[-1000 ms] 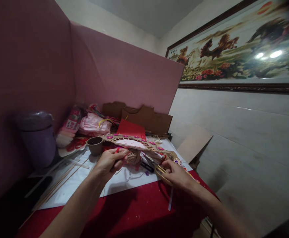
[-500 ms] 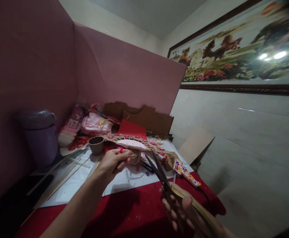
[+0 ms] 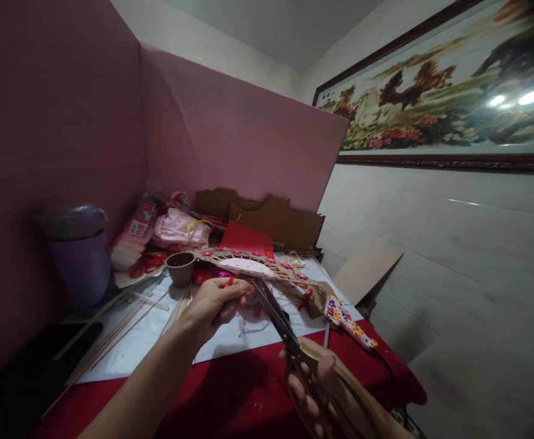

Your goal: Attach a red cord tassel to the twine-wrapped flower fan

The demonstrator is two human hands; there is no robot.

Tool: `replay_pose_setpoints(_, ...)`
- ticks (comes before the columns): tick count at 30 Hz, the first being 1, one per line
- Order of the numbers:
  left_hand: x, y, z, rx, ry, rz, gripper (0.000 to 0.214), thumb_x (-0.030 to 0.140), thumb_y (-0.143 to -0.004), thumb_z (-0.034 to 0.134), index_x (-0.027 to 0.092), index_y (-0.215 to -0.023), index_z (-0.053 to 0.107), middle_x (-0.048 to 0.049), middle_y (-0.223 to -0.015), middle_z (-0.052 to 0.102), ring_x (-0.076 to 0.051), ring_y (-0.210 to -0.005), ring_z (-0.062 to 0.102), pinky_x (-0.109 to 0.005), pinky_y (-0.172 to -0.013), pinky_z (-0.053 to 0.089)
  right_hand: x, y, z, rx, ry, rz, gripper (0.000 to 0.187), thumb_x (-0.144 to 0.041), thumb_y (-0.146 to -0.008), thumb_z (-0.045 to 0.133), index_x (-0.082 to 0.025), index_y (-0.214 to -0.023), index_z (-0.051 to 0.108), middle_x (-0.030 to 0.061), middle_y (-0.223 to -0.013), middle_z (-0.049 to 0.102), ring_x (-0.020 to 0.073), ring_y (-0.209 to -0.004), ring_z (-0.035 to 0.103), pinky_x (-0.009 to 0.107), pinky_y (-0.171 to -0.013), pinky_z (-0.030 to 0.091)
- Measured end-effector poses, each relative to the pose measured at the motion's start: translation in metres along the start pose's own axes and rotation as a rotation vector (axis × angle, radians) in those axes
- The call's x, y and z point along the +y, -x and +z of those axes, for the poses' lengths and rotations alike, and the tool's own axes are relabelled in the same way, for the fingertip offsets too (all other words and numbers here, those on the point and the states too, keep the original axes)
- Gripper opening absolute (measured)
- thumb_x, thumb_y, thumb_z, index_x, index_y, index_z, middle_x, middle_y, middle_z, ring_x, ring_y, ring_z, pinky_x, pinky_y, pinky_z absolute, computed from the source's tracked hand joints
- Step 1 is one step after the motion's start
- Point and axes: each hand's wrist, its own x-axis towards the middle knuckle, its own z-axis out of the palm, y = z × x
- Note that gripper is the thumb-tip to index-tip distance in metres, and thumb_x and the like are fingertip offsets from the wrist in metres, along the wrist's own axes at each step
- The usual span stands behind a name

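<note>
My left hand [image 3: 214, 305] is closed in a pinch, with a bit of red ribbon [image 3: 229, 281] showing at its fingers. Its fingertips are close to the scissor tips. Long dark scissors with gold-coloured handles [image 3: 281, 322] are in my right hand [image 3: 324, 381]; the blades look nearly closed and point up and left. Just behind both hands lies a curved craft piece [image 3: 243, 266] with brown trim, pink flowers and a white dotted panel. A flower-patterned glue gun [image 3: 349, 323] with a dark cord rests to the right.
A brown cup [image 3: 180, 269] stands left of the craft piece, with thin sticks [image 3: 120, 326] on white paper. Farther left is a purple bin [image 3: 81, 262]. Pink packages [image 3: 182, 228], red card [image 3: 247, 239] and cardboard [image 3: 280, 219] lie at the back. Red cloth [image 3: 230, 396] covers the front.
The scissors have moved up and left towards my left fingertips, and their blades have come closer together. My left hand has shifted slightly right in the view.
</note>
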Motion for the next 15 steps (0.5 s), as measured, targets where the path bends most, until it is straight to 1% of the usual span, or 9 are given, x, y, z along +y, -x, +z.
replay_pose_setpoints(1,0.0,-0.0001,-0.0001,0.007,0.004,0.0,0.027,0.03,-0.071,0.07,0.012,-0.055,0.058,0.0073,-0.034,0.035,-0.001,-0.029,0.021,-0.019,-0.034,0.008,0.0003,-0.0001,0.0002,-0.026,-0.037,0.004,0.064,-0.085,-0.06,0.042,-0.025,-0.083,0.046,-0.0035,-0.064,0.046,0.0061,-0.043,0.036,0.021,-0.041,0.034)
replay_pose_setpoints(5,-0.0005,-0.0017,-0.0006,0.046,0.004,-0.011,0.027,0.03,-0.069,0.071,0.012,-0.055,0.058,0.0073,-0.033,0.036,-0.001,-0.028,0.021,-0.019,-0.034,0.009,0.0026,-0.001,0.0003,-0.036,-0.07,-0.012,0.064,-0.084,-0.06,0.043,-0.024,-0.084,0.045,-0.0039,-0.065,0.046,0.0048,-0.043,0.036,0.019,-0.041,0.034)
replay_pose_setpoints(9,-0.0006,-0.0021,0.0,0.03,-0.001,-0.016,0.027,0.03,-0.069,0.071,0.012,-0.056,0.056,0.0075,-0.035,0.037,-0.001,-0.029,0.021,-0.019,-0.033,0.009,0.0043,-0.0017,-0.0001,-0.038,-0.079,-0.033,0.064,-0.083,-0.063,0.043,-0.023,-0.085,0.044,-0.0049,-0.063,0.046,0.0042,-0.042,0.036,0.018,-0.041,0.035)
replay_pose_setpoints(15,-0.0038,-0.0014,-0.0007,-0.011,-0.037,-0.01,0.029,0.031,-0.071,0.071,0.012,-0.056,0.054,0.0072,-0.038,0.038,0.0,-0.03,0.021,-0.019,-0.033,0.009,0.0045,-0.003,0.0012,-0.022,-0.06,-0.041,0.064,-0.083,-0.063,0.042,-0.023,-0.084,0.045,-0.0046,-0.062,0.046,0.0044,-0.041,0.037,0.018,-0.039,0.033)
